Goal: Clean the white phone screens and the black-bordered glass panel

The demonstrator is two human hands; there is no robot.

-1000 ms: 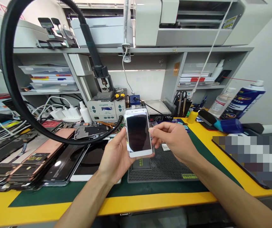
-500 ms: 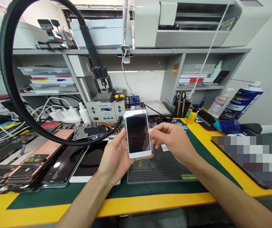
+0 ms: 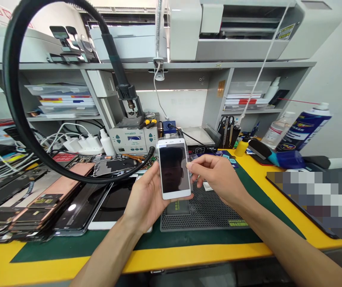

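A white smartphone with a dark, reflecting screen is held up above the workbench, its face turned towards me. My left hand grips it from the left and below, thumb along the left edge and fingers behind. At the phone's right edge, the thumb and bent fingers of my right hand pinch the side. Under the phone lies a dark honeycomb-patterned mat. Another white-framed phone with a black screen rests on the bench left of my left hand.
Opened phones and parts crowd the left side. A thick black hose loops down in front of the hot-air station. Bottles and a blue spray can stand at right. The green mat covers the yellow bench.
The view has shifted very slightly. Both hands keep their hold on the phone, and a reflection now shows more clearly on its screen.
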